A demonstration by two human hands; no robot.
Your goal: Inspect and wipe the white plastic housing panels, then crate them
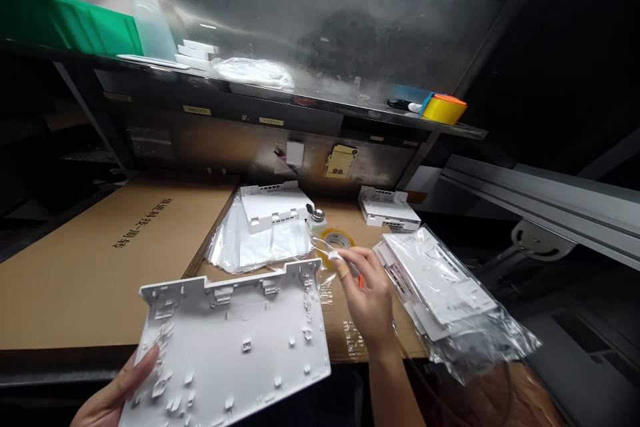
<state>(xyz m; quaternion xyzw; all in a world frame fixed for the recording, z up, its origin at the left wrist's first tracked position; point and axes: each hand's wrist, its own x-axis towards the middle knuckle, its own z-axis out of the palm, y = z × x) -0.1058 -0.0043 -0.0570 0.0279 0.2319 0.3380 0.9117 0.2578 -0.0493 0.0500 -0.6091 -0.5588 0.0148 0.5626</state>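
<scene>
My left hand [117, 387] grips a white plastic housing shell [270, 340] by its left edge, thumb on top. The shell's inner side, with posts and clips, faces up. Right of it, my right hand [367, 293] is closed in a pinch on a small white wad [335, 256], whose material I cannot make out. Just beyond those fingers lies a roll of clear yellowish tape [345, 238]. Behind it stands a small dispenser bottle with a metal top [317, 215], its lid raised. An orange thing, partly hidden, shows beside my right hand.
White housings [275, 203] rest on clear plastic bags [270, 247] at the back. Another housing [390, 208] sits back right, near bagged white parts [445, 280]. A large cardboard box [100, 267] fills the left. The shelf above holds a squeeze bottle [150, 23] and yellow tape [444, 109].
</scene>
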